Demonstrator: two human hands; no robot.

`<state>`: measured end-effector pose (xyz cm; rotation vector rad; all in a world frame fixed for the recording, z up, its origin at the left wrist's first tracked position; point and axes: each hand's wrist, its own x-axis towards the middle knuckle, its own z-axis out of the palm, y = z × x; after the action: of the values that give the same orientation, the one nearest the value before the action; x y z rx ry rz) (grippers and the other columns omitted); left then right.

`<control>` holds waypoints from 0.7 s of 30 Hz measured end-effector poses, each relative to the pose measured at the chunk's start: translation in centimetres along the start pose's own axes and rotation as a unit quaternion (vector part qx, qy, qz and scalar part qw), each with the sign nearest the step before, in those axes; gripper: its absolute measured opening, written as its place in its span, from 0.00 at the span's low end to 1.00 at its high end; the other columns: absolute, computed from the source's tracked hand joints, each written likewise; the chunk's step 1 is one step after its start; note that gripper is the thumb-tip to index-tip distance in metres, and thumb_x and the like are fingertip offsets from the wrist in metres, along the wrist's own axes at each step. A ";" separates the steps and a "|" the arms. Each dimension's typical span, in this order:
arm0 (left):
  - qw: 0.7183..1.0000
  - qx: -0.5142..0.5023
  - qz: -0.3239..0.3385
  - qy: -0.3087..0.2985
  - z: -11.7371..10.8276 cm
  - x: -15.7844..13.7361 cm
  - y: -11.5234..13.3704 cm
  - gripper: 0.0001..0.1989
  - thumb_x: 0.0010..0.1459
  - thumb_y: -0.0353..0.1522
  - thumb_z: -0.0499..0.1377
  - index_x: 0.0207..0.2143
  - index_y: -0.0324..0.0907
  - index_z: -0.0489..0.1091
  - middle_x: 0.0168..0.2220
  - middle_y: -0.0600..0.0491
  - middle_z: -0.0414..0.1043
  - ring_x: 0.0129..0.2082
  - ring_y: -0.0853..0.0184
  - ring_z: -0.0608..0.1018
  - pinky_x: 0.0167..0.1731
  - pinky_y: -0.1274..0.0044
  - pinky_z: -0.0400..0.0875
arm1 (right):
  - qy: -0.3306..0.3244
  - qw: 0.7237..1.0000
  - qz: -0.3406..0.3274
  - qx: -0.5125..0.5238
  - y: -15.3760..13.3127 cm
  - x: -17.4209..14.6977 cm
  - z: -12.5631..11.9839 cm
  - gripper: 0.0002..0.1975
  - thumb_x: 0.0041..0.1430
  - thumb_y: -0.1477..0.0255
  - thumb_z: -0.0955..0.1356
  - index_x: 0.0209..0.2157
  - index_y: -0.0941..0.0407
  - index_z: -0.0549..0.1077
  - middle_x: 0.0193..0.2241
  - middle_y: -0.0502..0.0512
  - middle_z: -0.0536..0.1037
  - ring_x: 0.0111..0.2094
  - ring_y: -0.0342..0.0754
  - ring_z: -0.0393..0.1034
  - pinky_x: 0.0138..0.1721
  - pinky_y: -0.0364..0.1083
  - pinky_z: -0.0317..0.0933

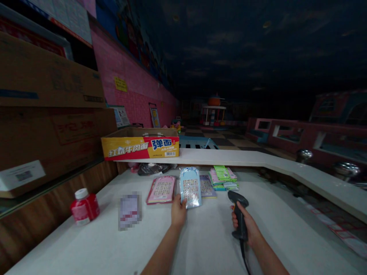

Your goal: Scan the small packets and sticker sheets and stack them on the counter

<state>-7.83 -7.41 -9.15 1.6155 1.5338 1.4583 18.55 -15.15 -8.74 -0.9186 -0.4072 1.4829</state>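
Note:
My left hand [179, 210] grips the lower left edge of a light blue packet [190, 187] in clear wrap, its face covered with rows of small pictures. In my right hand [247, 221] is a black barcode scanner [240, 215], held upright by its handle, with a cable running down toward me. To the left of the blue packet lies a pile of pink packets [162, 190]. A purple packet [207, 186] is partly hidden behind the blue one. Further right, small green and pink packs [223, 176] are stacked up.
A red bottle with a white cap [84, 206] stands at the left, near a blurred-out card [130, 211]. Behind runs a raised white ledge [218, 156] bearing a yellow and red carton [140, 147]. Large cardboard boxes [51, 88] tower on the left. Metal knobs [345, 170] stand at the right.

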 end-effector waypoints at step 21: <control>0.994 0.093 -0.021 -0.044 -0.1 -0.4 0.6 0.05 0.59 0.31 0.50 0.35 0.41 0.66 0.35 0.49 0.72 0.37 0.63 0.75 0.39 0.74 0.67 | -0.010 0.965 -0.009 -0.262 3.0 -8.5 4.4 0.20 0.48 0.54 0.72 0.32 0.54 0.66 0.14 0.43 0.68 0.11 0.40 0.59 0.10 0.38 0.52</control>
<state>-7.63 -7.92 -8.74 1.7182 1.6844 1.2370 12.41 -22.47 -5.71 -1.3092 -0.8462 1.3906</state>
